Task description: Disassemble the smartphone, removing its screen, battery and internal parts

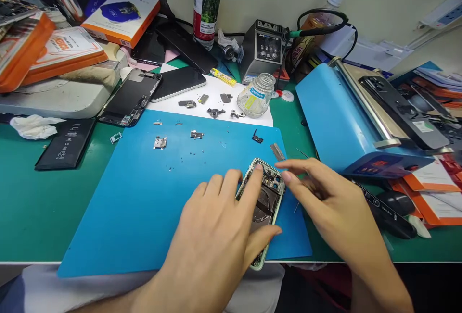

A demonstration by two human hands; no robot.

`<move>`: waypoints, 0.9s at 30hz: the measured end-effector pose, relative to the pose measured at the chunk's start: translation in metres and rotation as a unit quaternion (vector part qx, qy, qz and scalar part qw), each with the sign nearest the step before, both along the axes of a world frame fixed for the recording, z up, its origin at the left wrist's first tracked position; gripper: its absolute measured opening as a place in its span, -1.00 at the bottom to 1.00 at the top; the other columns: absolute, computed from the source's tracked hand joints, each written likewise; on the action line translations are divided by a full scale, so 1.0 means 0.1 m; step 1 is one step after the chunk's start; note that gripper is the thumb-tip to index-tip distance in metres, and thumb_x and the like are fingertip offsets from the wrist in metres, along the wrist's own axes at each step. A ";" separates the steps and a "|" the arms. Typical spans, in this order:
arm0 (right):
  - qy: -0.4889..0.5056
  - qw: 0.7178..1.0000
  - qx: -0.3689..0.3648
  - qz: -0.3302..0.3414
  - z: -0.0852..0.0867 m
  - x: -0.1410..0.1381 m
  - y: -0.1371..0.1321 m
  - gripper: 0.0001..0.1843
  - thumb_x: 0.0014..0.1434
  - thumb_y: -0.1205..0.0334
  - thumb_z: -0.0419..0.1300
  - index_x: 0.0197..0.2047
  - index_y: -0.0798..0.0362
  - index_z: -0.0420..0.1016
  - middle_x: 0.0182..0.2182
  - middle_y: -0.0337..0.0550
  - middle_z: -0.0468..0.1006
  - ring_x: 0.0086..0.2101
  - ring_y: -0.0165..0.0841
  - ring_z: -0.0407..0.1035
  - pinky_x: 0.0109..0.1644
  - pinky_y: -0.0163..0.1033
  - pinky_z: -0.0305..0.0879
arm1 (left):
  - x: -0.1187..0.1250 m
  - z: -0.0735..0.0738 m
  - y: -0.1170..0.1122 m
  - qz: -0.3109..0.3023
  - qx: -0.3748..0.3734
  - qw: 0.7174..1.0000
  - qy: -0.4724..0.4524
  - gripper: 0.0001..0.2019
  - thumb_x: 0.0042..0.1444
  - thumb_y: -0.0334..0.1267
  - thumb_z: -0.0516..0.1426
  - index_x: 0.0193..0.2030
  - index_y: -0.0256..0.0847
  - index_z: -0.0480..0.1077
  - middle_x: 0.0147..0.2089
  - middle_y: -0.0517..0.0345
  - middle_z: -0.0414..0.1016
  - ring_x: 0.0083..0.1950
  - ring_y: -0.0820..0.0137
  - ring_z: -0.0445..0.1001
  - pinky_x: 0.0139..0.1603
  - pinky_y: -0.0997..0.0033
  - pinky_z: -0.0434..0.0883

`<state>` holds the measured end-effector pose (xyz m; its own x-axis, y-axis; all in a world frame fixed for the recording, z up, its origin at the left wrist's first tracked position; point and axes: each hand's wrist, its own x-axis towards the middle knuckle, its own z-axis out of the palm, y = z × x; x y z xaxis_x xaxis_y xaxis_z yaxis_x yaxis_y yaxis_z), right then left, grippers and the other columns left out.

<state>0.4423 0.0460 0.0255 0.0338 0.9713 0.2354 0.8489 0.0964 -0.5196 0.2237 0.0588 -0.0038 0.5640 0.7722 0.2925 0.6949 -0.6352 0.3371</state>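
Observation:
An opened phone housing with its insides exposed lies at the right edge of the blue work mat. My left hand rests flat over the housing, fingers stretched out, index fingertip near the camera corner. My right hand hovers just right of the housing, fingers loosely extended toward its top corner; nothing shows in them. Small metal parts and tiny screws lie scattered on the mat beyond my hands.
A glass jar and brackets sit on white paper behind the mat. A phone screen, battery, orange boxes, soldering station, water bottle and blue roller machine surround it. A black tool lies right.

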 end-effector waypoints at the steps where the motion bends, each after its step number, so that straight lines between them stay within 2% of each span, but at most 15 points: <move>1: -0.004 1.000 -0.015 0.003 0.01 0.01 0.07 -0.85 0.48 0.15 0.29 -0.01 -0.11 0.72 -0.40 -0.27 0.63 -0.54 -0.38 0.38 -0.45 -0.26 0.39 | 0.02 0.00 0.00 -0.002 0.003 1.000 0.005 -0.28 0.35 0.15 0.34 0.46 -0.25 0.37 0.07 -0.16 0.61 -0.22 0.11 0.55 -0.38 0.12 0.52; 4: 0.013 0.997 -0.058 0.039 0.02 -0.02 0.22 -0.88 0.44 0.20 0.31 -0.11 -0.12 0.72 -0.28 -0.24 0.74 -0.37 -0.30 0.57 -0.26 -0.22 0.54 | 0.04 -0.01 -0.01 -0.010 -0.005 1.000 0.004 -0.44 0.37 0.01 0.32 0.38 -0.23 0.47 0.12 -0.17 0.64 -0.21 0.07 0.56 -0.37 0.06 0.53; 6: 0.029 0.995 -0.085 0.051 0.03 -0.08 0.27 -0.88 0.42 0.23 0.32 -0.17 -0.12 0.70 -0.29 -0.26 0.75 -0.32 -0.27 0.61 -0.19 -0.19 0.57 | 0.02 -0.03 -0.02 -0.026 -0.019 0.999 0.000 -0.52 0.45 -0.07 0.24 0.40 -0.24 0.47 0.15 -0.17 0.65 -0.17 0.05 0.58 -0.34 0.02 0.55; 9: 0.041 0.990 -0.123 0.058 0.06 -0.15 0.28 -0.88 0.43 0.19 0.30 -0.17 -0.12 0.69 -0.28 -0.27 0.77 -0.37 -0.28 0.60 -0.30 -0.20 0.51 | -0.04 -0.06 -0.03 -0.049 -0.025 0.998 -0.007 -0.60 0.54 -0.12 0.11 0.37 -0.25 0.49 0.24 -0.15 0.66 -0.09 0.04 0.62 -0.26 0.01 0.57; 12: 0.028 0.988 -0.140 0.057 0.09 -0.18 0.28 -0.85 0.44 0.19 0.29 -0.18 -0.12 0.70 -0.24 -0.28 0.79 -0.40 -0.29 0.59 -0.39 -0.21 0.41 | -0.09 -0.10 -0.03 -0.046 -0.017 0.998 -0.026 -0.66 0.59 -0.20 0.04 0.30 -0.27 0.52 0.28 -0.14 0.65 -0.06 0.06 0.63 -0.21 0.04 0.58; 16: 0.020 0.988 -0.152 0.031 0.13 -0.21 0.30 -0.84 0.40 0.19 0.32 -0.23 -0.14 0.72 -0.28 -0.32 0.79 -0.35 -0.26 0.63 -0.32 -0.20 0.44 | -0.17 -0.11 0.00 -0.064 -0.057 0.995 -0.055 -0.64 0.62 -0.27 -0.03 0.37 -0.25 0.46 0.31 -0.13 0.62 0.04 0.07 0.63 -0.17 0.05 0.59; 21: 0.017 0.977 -0.213 -0.028 0.21 -0.30 0.31 -0.82 0.39 0.09 0.31 -0.19 -0.12 0.76 -0.18 -0.24 0.81 -0.18 -0.19 0.67 -0.13 -0.16 0.48 | -0.30 -0.15 0.08 -0.115 -0.086 0.989 -0.045 -0.52 0.57 -0.37 0.05 0.56 -0.28 0.23 0.41 -0.15 0.51 0.18 0.06 0.56 -0.06 0.10 0.63; 24: -0.001 0.974 -0.221 -0.057 0.24 -0.36 0.30 -0.81 0.36 0.09 0.29 -0.19 -0.13 0.76 -0.13 -0.23 0.81 -0.07 -0.16 0.66 -0.05 -0.14 0.43 | -0.36 -0.18 0.10 -0.139 -0.106 0.983 -0.049 -0.47 0.55 -0.39 0.10 0.59 -0.22 0.18 0.44 -0.10 0.46 0.20 0.09 0.53 -0.01 0.14 0.63; 27: -0.017 0.971 -0.226 -0.076 0.26 -0.40 0.32 -0.81 0.32 0.09 0.29 -0.21 -0.13 0.76 -0.15 -0.23 0.81 -0.11 -0.15 0.66 -0.04 -0.11 0.40 | -0.37 -0.19 0.10 -0.136 -0.110 0.983 -0.057 -0.43 0.52 -0.41 0.13 0.60 -0.23 0.16 0.43 -0.11 0.45 0.15 0.10 0.51 -0.05 0.15 0.63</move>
